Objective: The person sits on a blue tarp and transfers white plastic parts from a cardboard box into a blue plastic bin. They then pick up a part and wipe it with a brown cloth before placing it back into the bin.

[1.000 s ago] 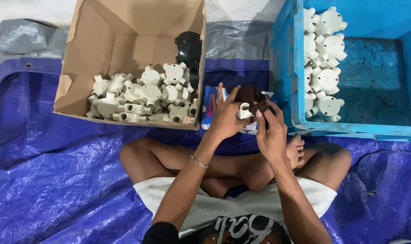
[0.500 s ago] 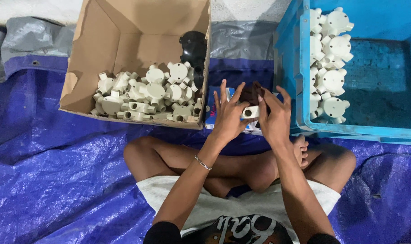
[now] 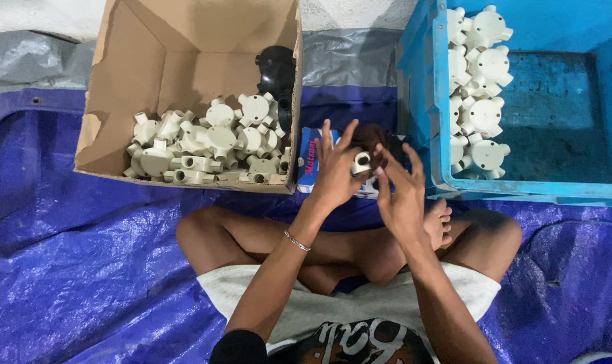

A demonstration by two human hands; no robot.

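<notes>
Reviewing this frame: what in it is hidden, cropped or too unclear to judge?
Head view only.
- The white fitting between the left hand and right hand: fingers cover most of it, so its shape and the grip are unclear.
- Small blue box: largely behind the left hand.
- Blue crate: cut off by the right and top edges.
- Black fittings in the cardboard box: too dark to count.

Crinkled blue tarpaulin (image 3: 83, 269) over the floor

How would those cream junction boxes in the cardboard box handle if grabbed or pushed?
Probably rigid: the cream junction boxes look like moulded plastic. Likely light, since the thin cardboard box holds a heap unbowed. Round bodies might roll, but the protruding spouts should stop them and snag neighbours.
</notes>
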